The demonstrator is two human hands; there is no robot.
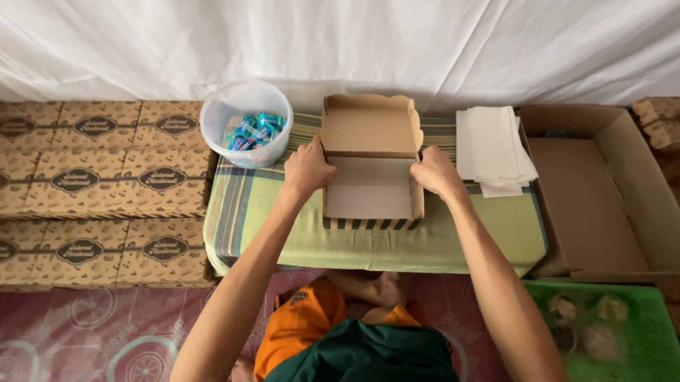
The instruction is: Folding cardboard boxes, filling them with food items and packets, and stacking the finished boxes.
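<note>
While my left hand [308,168] grips the left wall and my right hand [436,173] grips the right wall, I hold an open cardboard food box [370,186], lid up, white paper liner inside, at the middle of a low tabletop [469,236] under striped green cloth. Just left stands a plastic tub of blue wrapped sweets [248,124]. Right lies a stack of white paper sheets [494,150], then a large open carton [611,197]. Closed boxes [85,178] are stacked on my left.
</note>
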